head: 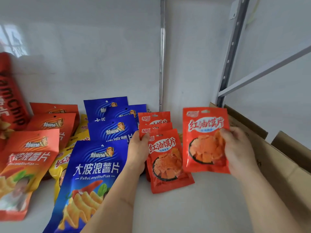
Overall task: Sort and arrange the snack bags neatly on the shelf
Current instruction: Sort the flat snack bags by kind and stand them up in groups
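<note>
Red bags (165,157): four; blue (94,174): four.

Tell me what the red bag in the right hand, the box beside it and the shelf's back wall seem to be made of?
Red bag: glossy plastic film, probably, going by its sheen and sealed edges. Box: plain brown cardboard, matte, with raw flaps. Back wall: a smooth white panel, perhaps coated board; it faintly mirrors a window.

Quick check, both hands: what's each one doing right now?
Left hand: thumb and fingers pinch the stack of small red bags.
Right hand: grips a single small red bag, held up.
</note>
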Demonstrator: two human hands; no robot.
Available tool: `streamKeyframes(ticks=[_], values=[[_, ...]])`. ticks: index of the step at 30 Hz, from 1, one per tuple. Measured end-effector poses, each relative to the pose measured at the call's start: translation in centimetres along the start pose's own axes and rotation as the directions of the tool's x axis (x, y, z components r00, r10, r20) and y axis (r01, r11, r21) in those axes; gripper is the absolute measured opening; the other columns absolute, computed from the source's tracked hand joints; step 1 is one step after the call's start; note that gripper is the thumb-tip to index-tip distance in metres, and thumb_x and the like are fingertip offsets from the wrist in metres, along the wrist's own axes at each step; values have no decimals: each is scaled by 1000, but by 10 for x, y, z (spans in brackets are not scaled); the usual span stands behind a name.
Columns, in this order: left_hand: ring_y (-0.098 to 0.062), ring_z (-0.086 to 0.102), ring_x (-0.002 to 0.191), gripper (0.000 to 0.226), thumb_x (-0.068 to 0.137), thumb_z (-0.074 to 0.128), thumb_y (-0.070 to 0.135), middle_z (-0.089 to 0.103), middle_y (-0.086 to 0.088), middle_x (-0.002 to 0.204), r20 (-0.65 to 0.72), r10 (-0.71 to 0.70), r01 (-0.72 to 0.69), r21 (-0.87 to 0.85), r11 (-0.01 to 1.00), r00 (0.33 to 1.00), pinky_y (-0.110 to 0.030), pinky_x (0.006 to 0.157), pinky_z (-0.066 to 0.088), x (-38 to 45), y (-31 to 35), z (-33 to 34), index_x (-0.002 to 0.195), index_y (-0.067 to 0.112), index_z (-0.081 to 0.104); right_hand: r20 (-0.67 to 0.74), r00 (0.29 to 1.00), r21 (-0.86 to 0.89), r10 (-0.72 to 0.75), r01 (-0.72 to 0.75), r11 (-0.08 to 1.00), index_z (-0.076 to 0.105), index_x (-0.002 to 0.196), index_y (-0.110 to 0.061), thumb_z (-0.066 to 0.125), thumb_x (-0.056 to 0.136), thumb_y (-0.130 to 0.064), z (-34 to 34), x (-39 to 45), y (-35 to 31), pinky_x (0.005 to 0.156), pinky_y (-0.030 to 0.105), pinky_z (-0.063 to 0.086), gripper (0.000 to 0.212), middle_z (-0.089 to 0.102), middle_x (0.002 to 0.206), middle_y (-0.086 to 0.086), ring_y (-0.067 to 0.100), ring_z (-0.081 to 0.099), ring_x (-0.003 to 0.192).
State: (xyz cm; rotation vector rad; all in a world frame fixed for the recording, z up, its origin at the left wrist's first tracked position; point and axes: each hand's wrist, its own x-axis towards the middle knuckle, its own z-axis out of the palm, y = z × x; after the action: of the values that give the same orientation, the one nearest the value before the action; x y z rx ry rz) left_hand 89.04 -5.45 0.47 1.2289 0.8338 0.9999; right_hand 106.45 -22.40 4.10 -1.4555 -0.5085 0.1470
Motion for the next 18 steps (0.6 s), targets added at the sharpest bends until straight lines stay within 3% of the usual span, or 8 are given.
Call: streamKeyframes(ticks=[3, 5, 8, 14, 18], values=[[-20, 77, 85, 15, 103, 52, 31, 77, -2, 99, 0, 21, -21, -6, 1000, 1000, -51, 80, 62, 0, -1, 1, 111, 23, 62, 131, 990, -217, 55, -26, 976, 61, 94, -18, 61, 95, -34, 17, -21, 23, 44, 13, 39, 16, 65, 81, -4, 3, 57, 62], [-21, 76, 86, 14, 104, 52, 31, 77, -2, 99, -5, 33, -33, -16, 999, 999, -51, 81, 61, 0, -1, 0, 108, 23, 62, 200, 971, -301, 134, -69, 951, 63, 93, -16, 65, 92, -37, 27, -32, 41, 55, 15, 43, 21, 67, 86, -4, 4, 60, 72], [-22, 77, 86, 14, 104, 52, 33, 77, -3, 100, 7, 19, -18, -54, 998, 1000, -52, 80, 62, 0, -1, -1, 109, 24, 62, 229, 947, -382, 225, -125, 916, 64, 92, -19, 65, 90, -44, 39, -40, 57, 74, 30, 52, 26, 68, 92, -5, 12, 64, 84], [-22, 77, 85, 21, 100, 57, 42, 78, 1, 98, 48, 25, -23, -57, 998, 999, -50, 80, 62, 2, -4, 0, 112, 26, 61, 180, 951, -387, 253, -168, 907, 63, 89, -19, 64, 90, -43, 58, -45, 62, 82, 38, 55, 24, 68, 90, -5, 15, 64, 85], [-22, 77, 85, 24, 94, 69, 27, 77, 0, 101, 105, 45, -44, -18, 999, 993, -51, 80, 62, 3, -7, 0, 116, 27, 57, 142, 951, -358, 275, -210, 910, 63, 93, -18, 65, 90, -40, 66, -46, 61, 83, 39, 55, 22, 68, 93, -4, 16, 64, 87]])
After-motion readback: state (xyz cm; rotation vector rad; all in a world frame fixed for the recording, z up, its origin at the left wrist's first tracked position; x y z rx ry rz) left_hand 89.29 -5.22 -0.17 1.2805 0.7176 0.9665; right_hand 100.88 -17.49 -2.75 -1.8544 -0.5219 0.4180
